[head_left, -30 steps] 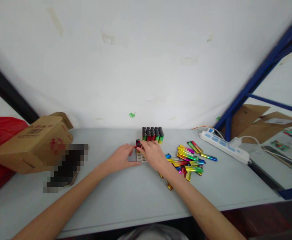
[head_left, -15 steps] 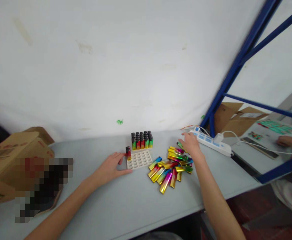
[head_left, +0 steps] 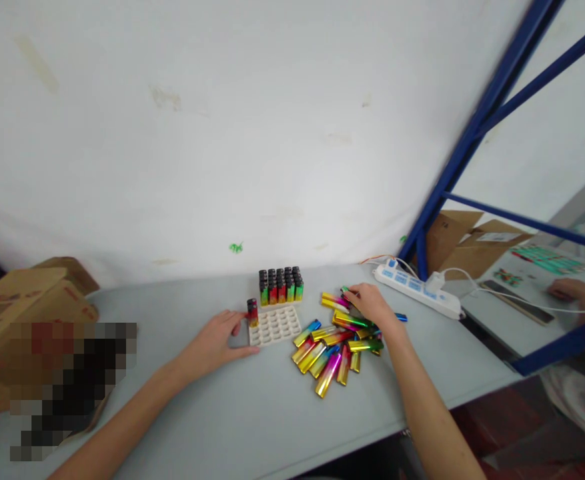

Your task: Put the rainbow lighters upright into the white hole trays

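Note:
My left hand [head_left: 218,339] rests at the left side of a white tray [head_left: 277,327] with rows of small slots, its thumb along the front corner and its curled fingers at the left edge. One red lighter [head_left: 253,313] with a black top stands upright in the tray's back left corner. Over the right-hand pile of shiny, multicoloured lighters [head_left: 328,375], my right hand [head_left: 372,305] has its fingertips closed on a lighter [head_left: 345,291] with a green end; the rest of it is hidden. Behind the tray, several upright lighters [head_left: 281,288] stand packed in rows.
A white power strip [head_left: 417,291] with plugged-in cords lies at the right, beside a blue metal frame [head_left: 437,180]. At the left is a cardboard box [head_left: 27,327] near a blurred dark object [head_left: 79,387]. Another person's hand [head_left: 569,288] shows beyond the frame.
My right hand has moved left and toward me from the pile's far edge, with the green-ended lighter at its fingertips. Some lighters in the pile have shifted. My left hand stays at the tray.

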`<state>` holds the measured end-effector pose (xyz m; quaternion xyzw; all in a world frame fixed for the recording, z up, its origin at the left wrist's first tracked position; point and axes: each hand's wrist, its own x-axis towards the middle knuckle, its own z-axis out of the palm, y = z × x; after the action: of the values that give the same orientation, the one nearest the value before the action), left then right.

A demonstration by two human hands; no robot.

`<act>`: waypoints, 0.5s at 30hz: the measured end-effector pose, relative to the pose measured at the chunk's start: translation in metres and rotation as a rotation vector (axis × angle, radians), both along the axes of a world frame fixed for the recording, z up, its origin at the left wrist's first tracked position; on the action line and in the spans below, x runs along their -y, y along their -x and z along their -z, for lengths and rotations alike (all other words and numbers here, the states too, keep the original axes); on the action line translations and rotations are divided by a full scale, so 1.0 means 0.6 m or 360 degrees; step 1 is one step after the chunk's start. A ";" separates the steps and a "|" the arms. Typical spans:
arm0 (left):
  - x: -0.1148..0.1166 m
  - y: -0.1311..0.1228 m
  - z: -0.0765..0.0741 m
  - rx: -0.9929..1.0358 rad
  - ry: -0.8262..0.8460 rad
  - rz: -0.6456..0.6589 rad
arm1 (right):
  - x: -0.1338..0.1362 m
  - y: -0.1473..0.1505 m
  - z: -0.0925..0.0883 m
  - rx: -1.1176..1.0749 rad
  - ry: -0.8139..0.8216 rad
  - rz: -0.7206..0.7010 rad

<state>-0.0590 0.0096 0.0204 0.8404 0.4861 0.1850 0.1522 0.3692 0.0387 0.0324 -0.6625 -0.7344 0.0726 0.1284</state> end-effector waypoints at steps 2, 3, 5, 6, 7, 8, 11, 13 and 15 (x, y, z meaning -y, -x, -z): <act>0.001 -0.001 -0.002 0.0002 0.0003 0.0012 | 0.002 0.005 0.003 -0.0045 -0.0020 0.0047; 0.001 -0.002 -0.002 0.0003 0.0001 0.0012 | 0.003 0.007 0.005 -0.0089 -0.0050 0.0098; 0.000 -0.002 -0.003 0.0002 0.0001 0.0007 | 0.004 0.008 0.007 -0.0254 -0.0153 0.0199; 0.000 -0.003 -0.003 0.0003 0.0004 0.0005 | 0.004 0.009 0.008 -0.0390 -0.0218 0.0224; 0.000 -0.003 -0.003 0.0005 0.0006 0.0003 | 0.004 0.011 0.008 -0.0558 -0.0286 0.0216; 0.000 -0.002 -0.002 0.0008 0.0010 0.0004 | 0.004 0.014 0.007 -0.0749 -0.0348 0.0179; 0.001 -0.002 -0.002 0.0013 0.0025 0.0008 | 0.005 0.038 0.005 -0.1343 -0.0419 -0.0012; 0.002 -0.002 -0.002 0.0009 0.0031 0.0003 | 0.007 0.064 0.003 -0.1627 -0.0326 -0.0131; 0.004 -0.003 -0.004 0.0009 0.0029 -0.0003 | 0.012 0.095 -0.001 -0.1728 -0.0186 -0.0190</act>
<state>-0.0570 0.0071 0.0227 0.8381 0.4880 0.1830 0.1609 0.3122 0.0317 0.0329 -0.4788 -0.6018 0.3701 0.5212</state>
